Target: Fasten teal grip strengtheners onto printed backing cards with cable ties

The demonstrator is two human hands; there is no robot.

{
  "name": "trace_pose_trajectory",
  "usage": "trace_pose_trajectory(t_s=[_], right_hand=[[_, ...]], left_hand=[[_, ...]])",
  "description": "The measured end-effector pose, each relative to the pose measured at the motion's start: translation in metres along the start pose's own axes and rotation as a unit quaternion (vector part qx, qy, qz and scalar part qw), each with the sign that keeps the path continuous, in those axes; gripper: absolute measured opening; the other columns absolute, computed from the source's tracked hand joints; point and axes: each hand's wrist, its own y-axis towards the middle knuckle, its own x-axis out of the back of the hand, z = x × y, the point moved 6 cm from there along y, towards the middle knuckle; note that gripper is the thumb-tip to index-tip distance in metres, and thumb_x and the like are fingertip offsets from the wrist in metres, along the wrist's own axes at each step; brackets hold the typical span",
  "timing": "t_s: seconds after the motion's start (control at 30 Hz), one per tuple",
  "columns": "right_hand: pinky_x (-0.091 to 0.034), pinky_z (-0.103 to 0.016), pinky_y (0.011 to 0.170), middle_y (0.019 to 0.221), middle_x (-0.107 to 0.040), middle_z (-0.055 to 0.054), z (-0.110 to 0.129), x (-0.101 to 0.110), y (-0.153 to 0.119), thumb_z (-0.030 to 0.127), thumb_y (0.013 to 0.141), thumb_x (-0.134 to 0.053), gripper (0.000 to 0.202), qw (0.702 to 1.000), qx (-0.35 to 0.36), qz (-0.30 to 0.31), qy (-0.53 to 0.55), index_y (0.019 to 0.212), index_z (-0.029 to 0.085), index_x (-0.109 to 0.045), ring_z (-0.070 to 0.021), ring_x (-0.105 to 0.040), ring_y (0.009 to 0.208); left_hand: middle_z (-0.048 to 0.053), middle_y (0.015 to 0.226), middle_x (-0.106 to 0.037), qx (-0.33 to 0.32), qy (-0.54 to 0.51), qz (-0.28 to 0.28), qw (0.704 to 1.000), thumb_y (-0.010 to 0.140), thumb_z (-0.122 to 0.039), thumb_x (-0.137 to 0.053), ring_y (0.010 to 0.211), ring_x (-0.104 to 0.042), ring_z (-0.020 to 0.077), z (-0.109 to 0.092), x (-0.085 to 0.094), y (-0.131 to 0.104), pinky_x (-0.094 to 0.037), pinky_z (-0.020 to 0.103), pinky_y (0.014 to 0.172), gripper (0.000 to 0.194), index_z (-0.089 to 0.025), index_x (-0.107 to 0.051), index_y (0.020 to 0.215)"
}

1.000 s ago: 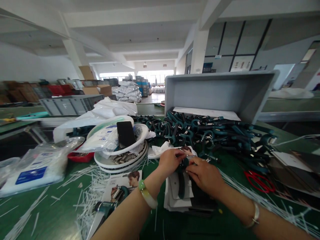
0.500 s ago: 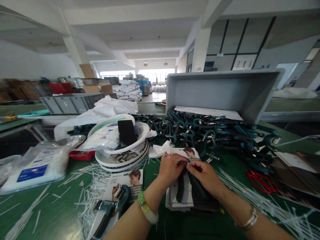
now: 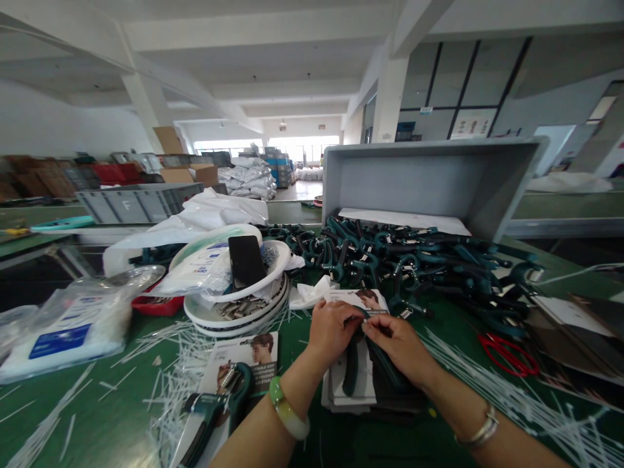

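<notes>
A dark green and black hand grip strengthener (image 3: 350,372) lies on a stack of printed backing cards (image 3: 336,390), its two handles pointing towards me. My left hand (image 3: 332,330) is closed around its upper end. Close beside it, my right hand (image 3: 400,343) is closed in a pinch at the same end; what the fingertips hold is too small and hidden to name. Another hand grip strengthener (image 3: 242,391), with a metal spring, rests on its own card (image 3: 266,344) to the left.
Behind my hands, a heap of grip strengtheners (image 3: 370,250) spills from a tipped grey crate (image 3: 414,175). White cable ties (image 3: 487,370) lie right and left. Red-handled scissors (image 3: 509,354) are at right. Stacked bowls of springs (image 3: 234,328) carry a phone (image 3: 246,261).
My hands stay at the top of the grip strengthener, with only a slight shift of the right fingers. The whole view has moved very slightly.
</notes>
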Motion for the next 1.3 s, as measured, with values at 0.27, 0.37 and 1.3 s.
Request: trace_pose_trajectory(t_s=[0.27,0.37,1.3], right_hand=[[-0.037,-0.024,0.058,0.065,-0.054,0.001,-0.005,-0.001,0.001,0.044,0.077,-0.054,0.029,1.0,-0.007,0.003,0.017,0.073,0.016,-0.061,-0.0129,-0.047,0.063],[-0.037,-0.025,0.058,0.066,-0.054,0.001,-0.007,0.0,0.002,0.045,0.077,-0.055,0.029,0.999,-0.016,0.002,0.027,0.074,0.016,-0.061,-0.0131,-0.048,0.062],[-0.035,-0.024,0.052,0.057,-0.052,0.002,-0.007,0.0,0.011,0.035,0.066,-0.058,0.019,0.998,-0.059,-0.011,0.007,0.059,0.017,-0.057,-0.0126,-0.046,0.056]], left_hand=[[-0.005,0.084,-0.07,-0.016,-0.006,-0.016,1.0,0.077,-0.02,-0.06,0.087,-0.06,0.0156,0.001,-0.002,0.0,-0.034,0.034,0.085,0.012,-0.028,-0.068,0.08],[-0.005,0.084,-0.07,-0.018,-0.007,-0.019,1.0,0.077,-0.019,-0.06,0.087,-0.06,0.0154,0.001,-0.001,-0.001,-0.033,0.034,0.086,0.012,-0.028,-0.068,0.079],[0.0,0.08,-0.067,-0.046,-0.144,0.036,0.988,0.079,-0.026,-0.056,0.077,-0.06,0.0142,-0.001,0.003,-0.003,-0.045,0.026,0.074,0.011,-0.022,-0.065,0.083]])
